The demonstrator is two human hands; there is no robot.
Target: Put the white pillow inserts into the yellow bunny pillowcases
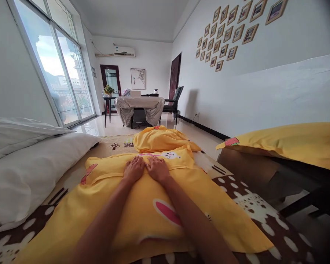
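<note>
Closest to me, both forearms run out over a yellow pillow [143, 220] that lies flat on the brown patterned bed cover [266, 216]. Its near edge sits just above the bottom of view, with a pink rabbit-ear print between the arms. My left hand [134, 169] and right hand [157, 169] rest side by side at the pillow's far end, palms down, fingers spread flat on the fabric, gripping nothing, thumbs almost touching. Just past my fingertips the pillowcase's open end forms a folded band with a small white rabbit face [170, 155] on it.

To the left, a white pillow [30, 176] crowds that side, with white bedding stacked above it; only a narrow strip of cover shows between it and the yellow pillow. To the right the cover lies open out to the bed's edge, and beyond the gap a second yellow pillow [291, 143] rests on dark furniture.

Further out, a bunched yellow sheet [159, 139] sits at the foot of the bed, touching the pillowcase band. Beyond that, bare shiny floor [110, 126] runs to a draped counter [140, 104] with a dark chair [174, 101] beside it, glass doors on the left.
</note>
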